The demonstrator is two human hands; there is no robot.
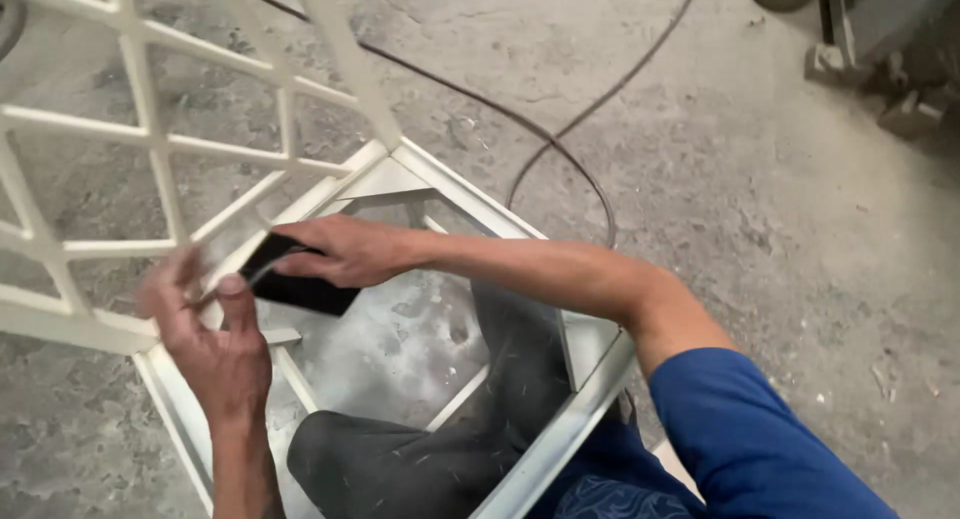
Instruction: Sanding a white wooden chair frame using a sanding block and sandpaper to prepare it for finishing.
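Observation:
My right hand [345,251] reaches across a white metal lattice frame [150,139] and grips a black flat block [300,289], pressed against one of the frame's bars. My left hand [205,329] is blurred; its fingers are curled near the same bar, just left of the block, and seem to pinch a thin edge that I cannot make out. The right arm wears a blue sleeve. My dark-trousered legs [440,449] sit inside the frame's lower opening.
The frame rests on a dusty concrete floor [760,219]. Black cables [560,139] cross the floor behind the frame. Grey machine feet or blocks [880,69] stand at the top right.

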